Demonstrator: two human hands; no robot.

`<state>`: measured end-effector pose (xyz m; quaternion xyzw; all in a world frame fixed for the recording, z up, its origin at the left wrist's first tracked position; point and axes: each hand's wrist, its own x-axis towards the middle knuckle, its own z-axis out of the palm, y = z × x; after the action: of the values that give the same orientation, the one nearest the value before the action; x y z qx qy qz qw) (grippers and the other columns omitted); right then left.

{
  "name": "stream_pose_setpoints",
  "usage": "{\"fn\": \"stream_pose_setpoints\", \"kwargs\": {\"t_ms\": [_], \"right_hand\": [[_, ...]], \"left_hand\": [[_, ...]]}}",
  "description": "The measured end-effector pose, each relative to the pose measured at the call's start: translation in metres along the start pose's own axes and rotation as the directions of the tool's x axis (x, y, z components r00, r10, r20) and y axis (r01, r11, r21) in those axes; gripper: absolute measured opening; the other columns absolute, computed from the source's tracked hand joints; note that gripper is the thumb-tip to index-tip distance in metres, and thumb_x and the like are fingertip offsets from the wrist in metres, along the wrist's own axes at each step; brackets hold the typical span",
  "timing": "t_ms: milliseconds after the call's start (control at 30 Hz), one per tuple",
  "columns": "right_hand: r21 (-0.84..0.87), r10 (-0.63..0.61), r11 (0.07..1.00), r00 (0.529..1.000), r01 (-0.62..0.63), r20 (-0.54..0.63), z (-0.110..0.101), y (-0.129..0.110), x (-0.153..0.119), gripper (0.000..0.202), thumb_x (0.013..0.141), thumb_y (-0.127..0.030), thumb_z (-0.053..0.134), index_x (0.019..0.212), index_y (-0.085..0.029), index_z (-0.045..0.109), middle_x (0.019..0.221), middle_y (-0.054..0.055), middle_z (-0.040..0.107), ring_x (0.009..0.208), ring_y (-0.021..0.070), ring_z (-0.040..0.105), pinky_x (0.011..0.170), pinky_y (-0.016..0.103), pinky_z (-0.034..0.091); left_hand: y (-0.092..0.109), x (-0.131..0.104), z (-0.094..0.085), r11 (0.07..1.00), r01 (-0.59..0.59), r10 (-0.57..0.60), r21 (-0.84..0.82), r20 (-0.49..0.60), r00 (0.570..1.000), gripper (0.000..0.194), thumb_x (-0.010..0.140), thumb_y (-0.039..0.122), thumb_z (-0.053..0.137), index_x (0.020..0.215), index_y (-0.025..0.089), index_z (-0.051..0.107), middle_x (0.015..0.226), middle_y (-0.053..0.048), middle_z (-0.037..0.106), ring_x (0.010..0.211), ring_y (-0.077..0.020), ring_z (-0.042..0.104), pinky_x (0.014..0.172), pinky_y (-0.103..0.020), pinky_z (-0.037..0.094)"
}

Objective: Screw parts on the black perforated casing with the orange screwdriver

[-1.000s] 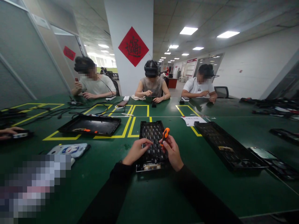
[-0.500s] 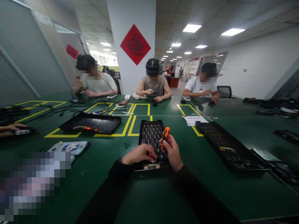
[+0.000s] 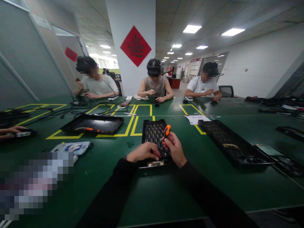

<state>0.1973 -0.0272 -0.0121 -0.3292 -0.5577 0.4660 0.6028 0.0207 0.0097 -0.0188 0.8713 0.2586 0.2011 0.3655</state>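
Observation:
A black tray-like panel (image 3: 153, 129) with rows of small raised parts lies lengthwise before me on the green table. My right hand (image 3: 175, 148) grips an orange and black screwdriver (image 3: 167, 131), held nearly upright over the panel's right side. The screwdriver's tip is hidden. Over the lower part of the panel is my left hand (image 3: 144, 152), its fingers pinched together on something too small to make out. Just below the fingertips, a pale, yellowish piece (image 3: 155, 163) sits at the panel's near end.
A black tray (image 3: 106, 125) with orange-handled tools lies left. Another black panel (image 3: 234, 144) is at right, beside a paper sheet (image 3: 197, 119). A phone-like item (image 3: 73, 148) lies near left. Cables cross the far left. Three people sit opposite; another person's hand (image 3: 11, 130) shows at the left edge.
The view has shifted slightly. My left hand has moved a little right relative to the panel, and both hands stay over it. The screwdriver remains in my right hand.

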Motion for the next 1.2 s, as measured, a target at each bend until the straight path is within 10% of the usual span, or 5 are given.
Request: {"fn": "stream_pose_setpoints", "kwargs": {"t_ms": [1200], "right_hand": [[-0.006,-0.033,0.999,0.999,0.033,-0.03,0.0014,-0.0003,0.0004,0.029,0.08,-0.028,0.055,0.108,-0.021,0.049,0.092,0.004,0.061,0.06,0.0099,0.053,0.049,0.021,0.04]], "left_hand": [[-0.0058,0.0005,0.0007,0.998,0.051,-0.05,-0.046,0.015,0.999,0.025,0.065,0.031,0.071,0.082,0.013,0.07,0.082,-0.004,0.065,0.076,-0.0137,0.058,0.071,-0.023,0.045]]}}
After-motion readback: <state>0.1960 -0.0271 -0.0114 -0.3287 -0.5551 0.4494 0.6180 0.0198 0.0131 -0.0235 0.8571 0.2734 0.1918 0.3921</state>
